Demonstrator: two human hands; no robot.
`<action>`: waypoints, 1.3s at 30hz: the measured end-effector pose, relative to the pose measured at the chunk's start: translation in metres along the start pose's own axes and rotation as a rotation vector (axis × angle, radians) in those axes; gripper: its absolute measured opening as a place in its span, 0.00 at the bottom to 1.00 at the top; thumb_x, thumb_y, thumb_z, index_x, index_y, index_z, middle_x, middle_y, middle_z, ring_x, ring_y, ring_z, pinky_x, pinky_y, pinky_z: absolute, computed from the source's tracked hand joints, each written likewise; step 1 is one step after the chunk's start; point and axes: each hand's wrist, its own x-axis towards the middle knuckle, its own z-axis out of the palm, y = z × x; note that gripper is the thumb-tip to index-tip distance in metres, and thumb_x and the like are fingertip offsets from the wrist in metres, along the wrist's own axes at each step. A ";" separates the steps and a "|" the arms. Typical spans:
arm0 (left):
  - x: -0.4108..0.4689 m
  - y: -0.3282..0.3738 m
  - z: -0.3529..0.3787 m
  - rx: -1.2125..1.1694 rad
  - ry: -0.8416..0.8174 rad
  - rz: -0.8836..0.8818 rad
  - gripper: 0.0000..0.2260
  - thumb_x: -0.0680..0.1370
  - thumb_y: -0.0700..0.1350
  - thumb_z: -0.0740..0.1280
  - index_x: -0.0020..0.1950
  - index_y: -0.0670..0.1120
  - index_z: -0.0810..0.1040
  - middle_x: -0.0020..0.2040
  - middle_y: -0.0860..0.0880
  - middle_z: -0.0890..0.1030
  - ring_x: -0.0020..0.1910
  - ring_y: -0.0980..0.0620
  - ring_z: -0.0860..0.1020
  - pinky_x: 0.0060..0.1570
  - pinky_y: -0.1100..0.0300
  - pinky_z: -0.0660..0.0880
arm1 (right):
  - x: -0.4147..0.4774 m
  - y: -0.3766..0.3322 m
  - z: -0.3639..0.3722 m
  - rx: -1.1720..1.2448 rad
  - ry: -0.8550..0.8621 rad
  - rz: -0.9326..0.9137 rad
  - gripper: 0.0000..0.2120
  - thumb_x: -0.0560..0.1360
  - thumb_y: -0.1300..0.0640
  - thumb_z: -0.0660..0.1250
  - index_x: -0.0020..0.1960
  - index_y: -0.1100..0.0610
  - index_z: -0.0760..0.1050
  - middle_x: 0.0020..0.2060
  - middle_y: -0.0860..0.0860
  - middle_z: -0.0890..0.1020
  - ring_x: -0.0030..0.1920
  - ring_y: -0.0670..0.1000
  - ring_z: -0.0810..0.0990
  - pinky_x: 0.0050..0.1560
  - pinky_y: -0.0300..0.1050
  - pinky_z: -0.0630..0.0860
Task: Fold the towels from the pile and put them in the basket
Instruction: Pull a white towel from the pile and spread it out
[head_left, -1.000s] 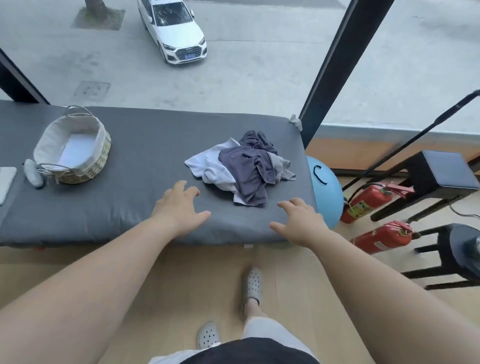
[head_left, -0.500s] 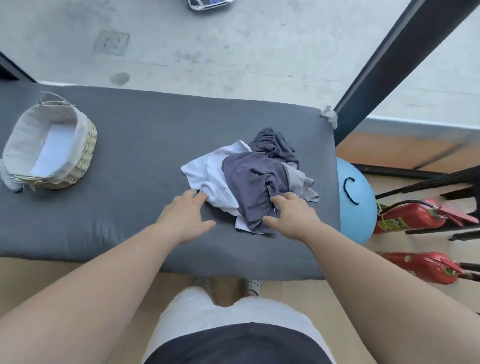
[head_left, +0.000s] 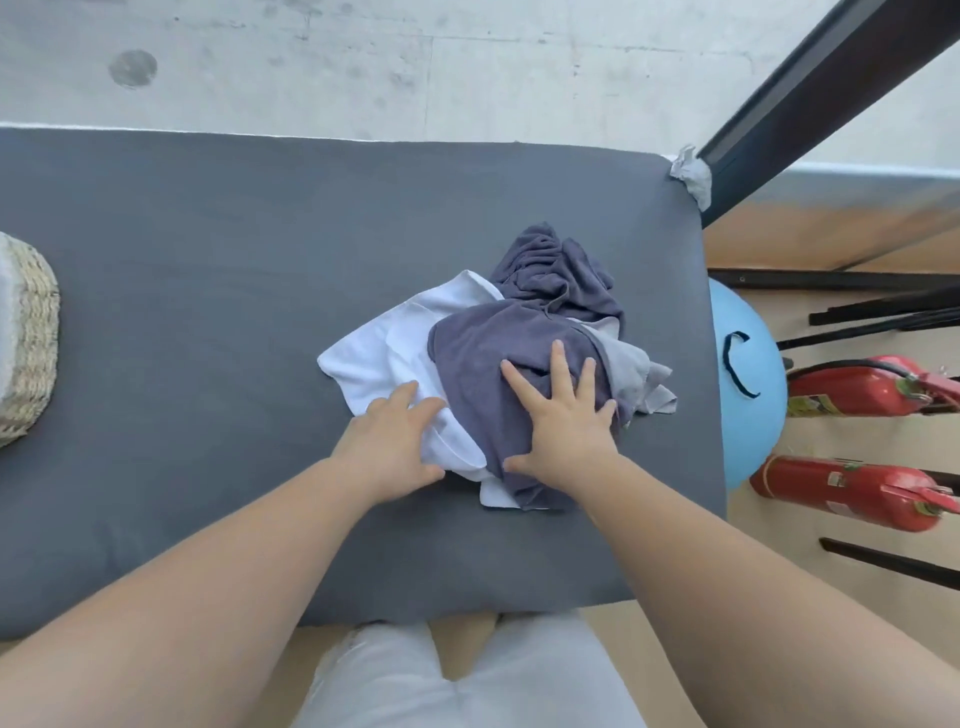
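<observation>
While the right hand (head_left: 558, 431) lies flat on the dark grey towel (head_left: 483, 353), fingers spread and gripping nothing, the left hand (head_left: 392, 447) rests just beside it, fingers straight on the near edge of the white towel (head_left: 384, 353) underneath. Neither hand has hold of any cloth yet.

The likely trouble, seen from across the room, is that the towels are tangled, so lifting the dark one could drag the others with it. The heap also lies near the right end of the grey padded table (head_left: 208, 260), where a loose piece might slide off toward the blue ball (head_left: 748, 374) and the red fire extinguishers (head_left: 852, 493) on the floor.

The pile sits directly under both palms, and a pale grey towel (head_left: 631, 374) pokes out just right of the right hand. The basket (head_left: 31, 338) stands well apart at the far left, with only its woven wall in view.
</observation>
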 end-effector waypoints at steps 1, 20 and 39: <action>0.007 -0.003 0.003 0.011 0.013 0.013 0.27 0.73 0.56 0.69 0.71 0.56 0.66 0.74 0.50 0.60 0.65 0.43 0.69 0.57 0.50 0.73 | 0.008 -0.001 0.004 0.000 -0.017 0.022 0.59 0.66 0.37 0.76 0.74 0.28 0.30 0.75 0.50 0.23 0.77 0.67 0.30 0.69 0.78 0.54; 0.007 -0.032 -0.050 -0.199 0.490 -0.084 0.11 0.72 0.43 0.64 0.37 0.45 0.61 0.33 0.48 0.70 0.33 0.46 0.67 0.28 0.57 0.61 | 0.063 0.047 -0.078 -0.170 0.298 -0.065 0.32 0.78 0.54 0.66 0.77 0.39 0.59 0.63 0.56 0.65 0.60 0.62 0.66 0.53 0.55 0.75; -0.045 -0.013 -0.039 0.048 0.615 0.426 0.19 0.56 0.27 0.65 0.37 0.46 0.65 0.33 0.48 0.65 0.31 0.48 0.59 0.30 0.58 0.55 | 0.036 -0.002 -0.120 -0.079 0.169 -0.328 0.46 0.73 0.43 0.70 0.81 0.37 0.44 0.82 0.51 0.41 0.81 0.59 0.41 0.78 0.64 0.51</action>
